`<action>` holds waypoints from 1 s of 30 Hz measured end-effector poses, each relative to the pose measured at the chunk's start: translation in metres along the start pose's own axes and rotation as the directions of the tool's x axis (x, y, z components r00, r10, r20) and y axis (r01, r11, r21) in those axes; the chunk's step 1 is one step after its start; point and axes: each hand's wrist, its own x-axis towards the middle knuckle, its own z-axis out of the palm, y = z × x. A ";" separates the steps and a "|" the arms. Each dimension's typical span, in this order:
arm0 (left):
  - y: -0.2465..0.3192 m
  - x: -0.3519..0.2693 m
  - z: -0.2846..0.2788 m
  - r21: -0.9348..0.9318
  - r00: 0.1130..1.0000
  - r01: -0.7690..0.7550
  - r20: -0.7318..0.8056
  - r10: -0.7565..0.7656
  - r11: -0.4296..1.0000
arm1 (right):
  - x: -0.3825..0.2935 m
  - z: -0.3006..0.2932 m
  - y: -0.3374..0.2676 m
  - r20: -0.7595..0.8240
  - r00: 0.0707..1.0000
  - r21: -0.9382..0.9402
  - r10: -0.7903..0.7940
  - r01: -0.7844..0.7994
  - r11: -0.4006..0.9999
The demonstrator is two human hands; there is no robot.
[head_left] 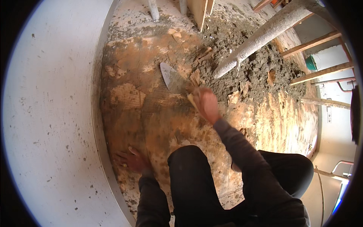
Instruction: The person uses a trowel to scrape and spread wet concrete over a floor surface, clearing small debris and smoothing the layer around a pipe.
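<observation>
My right hand (206,102) grips the handle of a mason's trowel (170,78), its blade pointing to the upper left just above or on the wet cardboard (127,96) that covers the floor. Some grey mortar clings to the blade near the handle. To the right of the blade spreads a heap of wet mortar (255,71) with torn cardboard scraps in it. My left hand (132,160), with a ring on one finger, rests palm down and fingers spread on the wet covering beside the wall's foot. It holds nothing.
A mortar-splashed white wall (56,113) rises along the left. A crusted pole (263,39) slants down into the heap. Wooden boards (200,12) stand at the top. On the right are wooden bars (323,73) and a green bucket (311,62).
</observation>
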 end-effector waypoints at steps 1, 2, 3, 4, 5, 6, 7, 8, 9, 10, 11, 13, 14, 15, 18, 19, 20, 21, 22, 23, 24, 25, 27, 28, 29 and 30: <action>0.000 0.000 0.006 0.010 1.000 -0.001 -0.014 0.001 1.000 | 0.023 -0.003 0.005 -0.079 0.990 -0.176 -0.119 0.104 0.979; 0.001 0.001 0.007 0.025 1.000 0.000 -0.027 0.000 1.000 | 0.047 -0.009 0.002 -0.132 0.960 -0.350 -0.249 0.190 0.917; 0.001 0.001 0.006 0.016 1.000 0.011 -0.005 -0.011 1.000 | 0.068 -0.016 -0.002 -0.070 0.975 -0.491 -0.209 0.148 0.858; 0.002 0.002 0.000 0.015 1.000 0.027 0.016 -0.027 1.000 | 0.090 -0.024 -0.017 -0.010 0.987 -0.618 -0.162 0.121 0.777; 0.006 0.001 -0.003 0.002 0.999 0.035 0.039 -0.035 0.999 | 0.109 -0.028 -0.016 0.015 0.991 -0.696 -0.135 0.107 0.710; 0.006 0.001 -0.002 -0.006 0.999 0.034 0.038 -0.033 0.999 | 0.126 -0.030 -0.016 0.040 0.993 -0.762 -0.108 0.101 0.639; 0.006 0.001 -0.001 -0.014 0.999 0.032 0.036 -0.032 0.999 | 0.141 -0.032 -0.015 0.036 0.997 -0.800 -0.064 0.067 0.596; 0.003 0.002 0.000 -0.015 0.999 0.031 0.034 -0.031 0.999 | 0.153 -0.031 -0.015 0.033 0.999 -0.832 -0.020 0.039 0.554; 0.004 0.002 0.000 -0.041 0.998 0.037 0.043 -0.035 0.998 | 0.162 -0.030 -0.010 0.027 0.999 -0.864 0.028 0.009 0.503; 0.006 0.003 -0.002 -0.068 0.998 0.041 0.052 -0.038 0.997 | 0.171 -0.030 -0.005 0.046 0.996 -0.863 0.080 -0.001 0.506; 0.006 0.003 -0.002 -0.093 0.997 0.047 0.060 -0.041 0.995 | 0.178 -0.029 0.000 0.065 0.989 -0.861 0.133 -0.011 0.508; 0.004 0.002 0.002 -0.080 0.998 0.032 0.052 -0.028 0.996 | 0.181 -0.027 0.012 0.106 0.978 -0.865 0.177 0.003 0.502; 0.003 0.002 0.002 -0.074 0.999 0.027 0.047 -0.023 0.997 | 0.182 -0.027 0.014 0.130 0.978 -0.868 0.166 0.031 0.495; 0.003 0.003 0.003 -0.067 0.998 0.037 0.059 -0.033 0.997 | 0.182 -0.026 0.017 0.152 0.976 -0.871 0.156 0.057 0.488; 0.004 0.005 0.002 -0.062 0.996 0.054 0.073 -0.049 0.997 | 0.184 -0.028 0.020 0.191 0.975 -0.873 0.112 0.117 0.474; 0.003 0.005 0.001 -0.064 0.997 0.051 0.067 -0.047 0.997 | 0.184 -0.029 0.020 0.200 0.975 -0.872 0.094 0.133 0.471; 0.003 0.004 0.000 -0.066 0.997 0.046 0.066 -0.042 0.997 | 0.184 -0.030 0.021 0.210 0.974 -0.873 0.081 0.150 0.463; 0.003 0.003 -0.001 -0.064 0.996 0.047 0.074 -0.042 0.997 | 0.184 -0.031 0.021 0.179 0.978 -0.818 0.110 0.086 0.569; 0.002 0.003 -0.003 -0.061 0.996 0.047 0.082 -0.042 0.997 | 0.186 -0.031 0.022 0.152 0.978 -0.748 0.143 0.019 0.664; 0.005 0.004 -0.004 -0.066 0.995 0.045 0.087 -0.039 0.997 | 0.191 -0.036 0.023 0.120 0.977 -0.666 0.178 -0.054 0.744; 0.007 0.003 -0.003 -0.079 0.997 0.035 0.078 -0.029 0.996 | 0.194 -0.037 0.032 0.044 0.996 -0.616 0.084 -0.039 0.787; 0.009 0.002 0.000 -0.094 0.997 0.023 0.070 -0.016 0.995 | 0.194 -0.039 0.043 -0.040 0.999 -0.567 -0.006 -0.018 0.824; 0.008 0.002 0.000 -0.090 0.998 0.010 0.058 -0.005 0.996 | 0.186 -0.037 0.039 -0.141 0.973 -0.620 -0.184 0.059 0.783; 0.009 0.001 -0.001 -0.083 0.999 0.004 0.055 0.001 0.997 | 0.178 -0.029 0.036 -0.148 0.950 -0.718 -0.276 0.089 0.691; 0.008 0.001 -0.001 -0.072 0.999 0.006 0.048 -0.003 0.997 | 0.165 -0.028 0.013 -0.025 0.982 -0.733 -0.187 0.109 0.671; 0.007 0.002 -0.001 -0.058 0.999 0.007 0.037 -0.004 0.998 | 0.152 -0.026 -0.010 0.100 0.991 -0.742 -0.092 0.136 0.657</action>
